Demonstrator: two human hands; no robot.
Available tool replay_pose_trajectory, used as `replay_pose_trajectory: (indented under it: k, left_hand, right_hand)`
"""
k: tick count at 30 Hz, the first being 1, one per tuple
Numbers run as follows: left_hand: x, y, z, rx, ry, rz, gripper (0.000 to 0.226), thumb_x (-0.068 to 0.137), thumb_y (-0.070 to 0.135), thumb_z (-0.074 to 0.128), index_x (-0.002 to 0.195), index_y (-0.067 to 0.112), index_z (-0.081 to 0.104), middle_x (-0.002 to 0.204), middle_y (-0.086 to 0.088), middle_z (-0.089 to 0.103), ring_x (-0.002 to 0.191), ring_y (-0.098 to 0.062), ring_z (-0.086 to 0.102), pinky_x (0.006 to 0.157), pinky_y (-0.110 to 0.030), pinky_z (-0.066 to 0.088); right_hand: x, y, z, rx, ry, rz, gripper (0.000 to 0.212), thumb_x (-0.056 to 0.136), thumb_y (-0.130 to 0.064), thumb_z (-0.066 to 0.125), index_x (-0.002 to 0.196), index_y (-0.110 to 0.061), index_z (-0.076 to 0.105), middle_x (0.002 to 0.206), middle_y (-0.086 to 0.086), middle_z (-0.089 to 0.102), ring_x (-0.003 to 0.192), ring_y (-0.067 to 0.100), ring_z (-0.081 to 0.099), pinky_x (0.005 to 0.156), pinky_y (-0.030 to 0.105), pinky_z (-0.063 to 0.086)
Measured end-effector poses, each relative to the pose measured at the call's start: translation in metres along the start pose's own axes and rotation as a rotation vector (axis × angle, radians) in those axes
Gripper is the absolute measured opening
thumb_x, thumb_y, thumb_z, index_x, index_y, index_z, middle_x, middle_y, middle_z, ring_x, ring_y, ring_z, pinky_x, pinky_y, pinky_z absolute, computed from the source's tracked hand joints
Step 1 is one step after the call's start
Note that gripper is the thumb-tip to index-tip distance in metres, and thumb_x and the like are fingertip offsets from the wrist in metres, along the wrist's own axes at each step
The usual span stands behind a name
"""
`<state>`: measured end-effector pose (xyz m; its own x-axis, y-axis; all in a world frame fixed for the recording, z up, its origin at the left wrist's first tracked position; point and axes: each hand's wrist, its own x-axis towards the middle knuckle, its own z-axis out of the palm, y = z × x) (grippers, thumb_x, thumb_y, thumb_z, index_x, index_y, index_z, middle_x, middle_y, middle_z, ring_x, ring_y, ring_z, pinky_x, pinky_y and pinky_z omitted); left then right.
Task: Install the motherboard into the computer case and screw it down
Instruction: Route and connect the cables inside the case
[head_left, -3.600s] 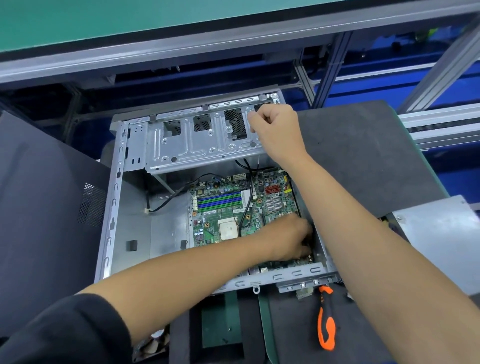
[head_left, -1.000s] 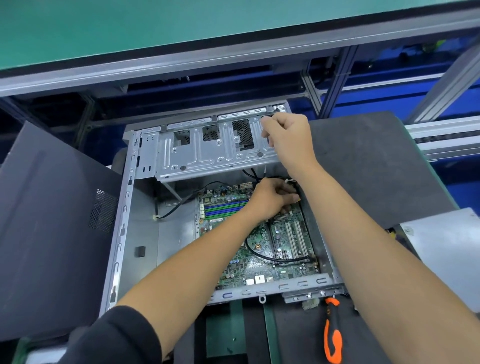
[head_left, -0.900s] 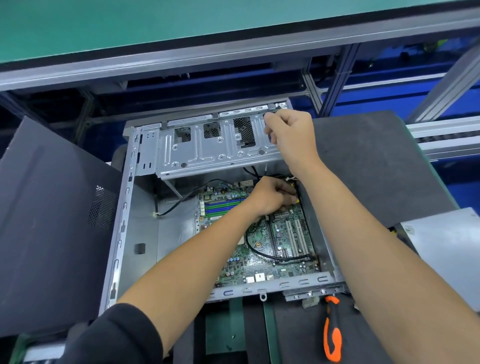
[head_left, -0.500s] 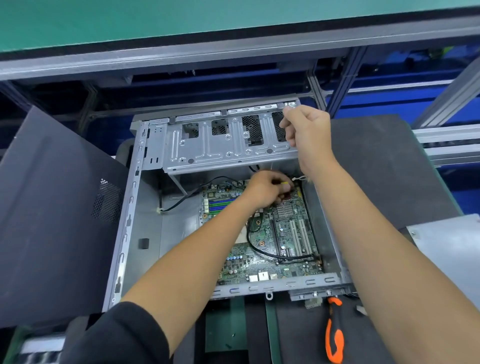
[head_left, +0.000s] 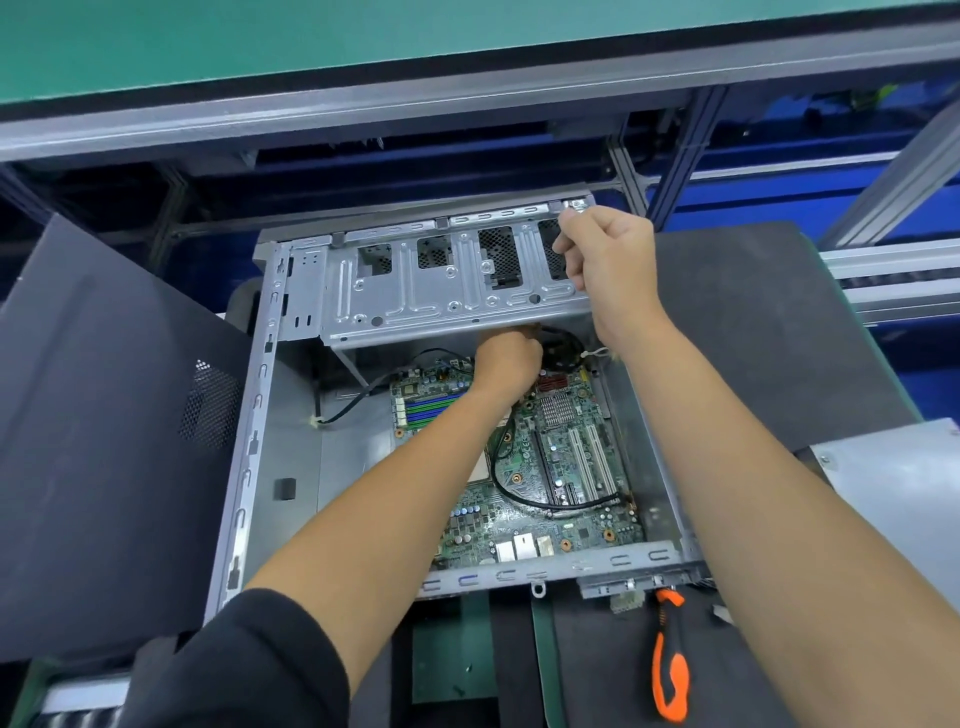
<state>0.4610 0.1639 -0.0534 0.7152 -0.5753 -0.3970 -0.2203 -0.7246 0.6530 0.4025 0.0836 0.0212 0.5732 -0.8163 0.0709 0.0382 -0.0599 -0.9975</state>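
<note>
Inside open computer case (head_left: 291, 415) on bench (head_left: 753, 332): motherboard (head_left: 566, 467) flat on case floor, toward right wall. Left hand (head_left: 506, 364) curled at board's far edge, just under hinged drive cage (head_left: 447, 291), fingers hidden beneath cage lip; cannot tell if grip closed on anything. Black cable bundle (head_left: 563, 345) just right of that hand. Right hand (head_left: 610, 257) above board, grip pinched shut on drive cage's far right corner, cage tilted up. Second black cable (head_left: 524, 496) looped across board near white slots. Orange-black screwdriver (head_left: 670, 670) lying on bench near case's front edge, apart from both hands. Dark side panel (head_left: 114, 467) leaning at left.

Versus 0.5 s back: left hand moved further away, from over board's top corner to under cage lip, more heatsink and red connector exposed. Right hand same grasp on cage. Versus 3.6 s back: left hand was at board's near right edge.
</note>
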Motion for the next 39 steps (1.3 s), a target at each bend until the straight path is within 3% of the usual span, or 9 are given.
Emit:
replay_pose_trajectory:
  k: [6, 9, 12, 15, 17, 19, 22, 29, 39]
  left_hand:
    - [0.001, -0.004, 0.000, -0.367, -0.045, -0.179, 0.018, 0.094, 0.014, 0.041, 0.077, 0.011, 0.046, 0.069, -0.002, 0.042, 0.058, -0.016, 0.035, 0.055, -0.029, 0.029]
    - [0.001, -0.009, -0.006, -0.281, -0.143, -0.028, 0.021, 0.096, 0.023, 0.045, 0.082, 0.014, 0.058, 0.083, 0.001, 0.051, 0.075, -0.017, 0.046, 0.071, -0.029, 0.036]
    - [0.005, -0.009, -0.010, -0.150, -0.184, 0.052, 0.040, 0.094, 0.027, 0.044, 0.056, 0.019, 0.055, 0.074, 0.000, 0.056, 0.074, -0.021, 0.050, 0.061, -0.029, 0.035]
    - [0.007, -0.006, -0.009, -0.018, -0.209, 0.077, 0.040, 0.095, 0.046, 0.041, 0.068, 0.020, 0.051, 0.071, -0.002, 0.054, 0.065, -0.018, 0.049, 0.057, -0.029, 0.033]
    - [0.006, -0.004, -0.005, 0.167, -0.239, 0.145, 0.051, 0.096, 0.059, 0.030, 0.082, 0.016, 0.054, 0.074, -0.002, 0.057, 0.078, -0.023, 0.055, 0.069, -0.031, 0.038]
    - [0.006, -0.001, 0.000, 0.299, -0.244, 0.165, 0.061, 0.097, 0.059, 0.020, 0.109, 0.011, 0.056, 0.103, -0.012, 0.063, 0.106, -0.031, 0.055, 0.093, -0.038, 0.040]
    - [0.007, 0.007, 0.004, 0.373, -0.193, 0.189, 0.066, 0.100, 0.053, 0.016, 0.134, 0.005, 0.046, 0.143, -0.018, 0.044, 0.135, -0.033, 0.034, 0.114, -0.047, 0.020]
    - [0.013, 0.004, 0.004, 0.453, -0.260, 0.234, 0.059, 0.100, 0.047, 0.021, 0.148, 0.013, 0.018, 0.156, -0.014, 0.020, 0.143, -0.031, 0.016, 0.115, -0.046, 0.018]
    - [0.014, 0.004, 0.005, 0.275, -0.302, 0.257, 0.062, 0.098, 0.054, 0.028, 0.143, 0.012, 0.033, 0.152, -0.011, 0.032, 0.141, -0.026, 0.025, 0.109, -0.036, 0.024]
  right_hand:
    - [0.000, -0.001, 0.000, 0.000, -0.002, -0.001, 0.038, 0.092, -0.013, 0.056, 0.055, -0.010, 0.056, 0.042, -0.005, 0.042, 0.042, 0.007, 0.036, 0.045, 0.014, 0.035]
    - [0.000, 0.000, 0.000, -0.003, 0.000, -0.003, 0.037, 0.092, -0.013, 0.056, 0.055, -0.009, 0.056, 0.042, -0.005, 0.043, 0.041, 0.006, 0.037, 0.046, 0.014, 0.036]
    - [0.000, 0.001, 0.000, -0.009, -0.006, -0.008, 0.037, 0.092, -0.014, 0.056, 0.055, -0.010, 0.056, 0.041, -0.005, 0.043, 0.041, 0.007, 0.037, 0.046, 0.014, 0.037]
    - [0.000, 0.002, 0.001, -0.026, -0.008, -0.008, 0.038, 0.092, -0.014, 0.057, 0.054, -0.010, 0.057, 0.042, -0.005, 0.044, 0.042, 0.007, 0.037, 0.046, 0.016, 0.037]
    - [0.001, 0.002, 0.001, -0.039, -0.009, -0.013, 0.038, 0.092, -0.014, 0.057, 0.055, -0.009, 0.056, 0.042, -0.007, 0.044, 0.042, 0.006, 0.038, 0.047, 0.016, 0.037]
    - [0.002, 0.002, 0.000, -0.051, -0.016, -0.018, 0.037, 0.093, -0.015, 0.057, 0.056, -0.008, 0.056, 0.042, -0.008, 0.045, 0.042, 0.005, 0.039, 0.047, 0.015, 0.037]
    - [0.002, 0.003, 0.000, -0.052, -0.024, -0.020, 0.037, 0.092, -0.015, 0.057, 0.056, -0.007, 0.056, 0.041, -0.009, 0.045, 0.042, 0.006, 0.038, 0.047, 0.015, 0.037]
    - [0.002, 0.004, 0.000, -0.072, -0.029, -0.027, 0.037, 0.094, -0.016, 0.056, 0.057, -0.008, 0.056, 0.043, -0.007, 0.045, 0.044, 0.005, 0.039, 0.049, 0.014, 0.038]
    - [0.004, 0.006, 0.000, -0.061, -0.026, -0.047, 0.035, 0.092, -0.013, 0.056, 0.062, 0.006, 0.058, 0.047, 0.003, 0.042, 0.045, 0.011, 0.036, 0.049, 0.013, 0.037]
